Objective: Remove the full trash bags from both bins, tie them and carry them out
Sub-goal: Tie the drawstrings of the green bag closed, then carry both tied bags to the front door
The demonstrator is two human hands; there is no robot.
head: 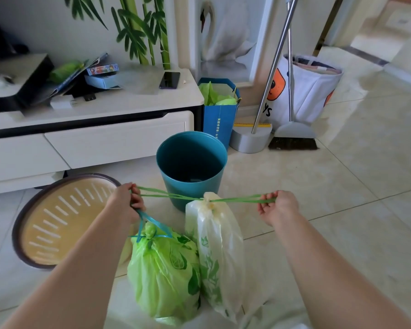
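Observation:
Two full trash bags stand on the floor in front of me. The white bag with a green print has its neck gathered, and its green drawstring is stretched taut sideways. My left hand grips the drawstring's left end and also holds the blue drawstring loop of the tied green bag below it. My right hand pinches the drawstring's right end. Behind the bags stands a teal bin without a bag. A yellow bin with a dark rim sits at the left.
A white TV cabinet runs along the left, with a phone and boxes on top. Beside it stand a blue paper bag, a dustpan and broom, and a white fabric basket. Tiled floor stretches to the right.

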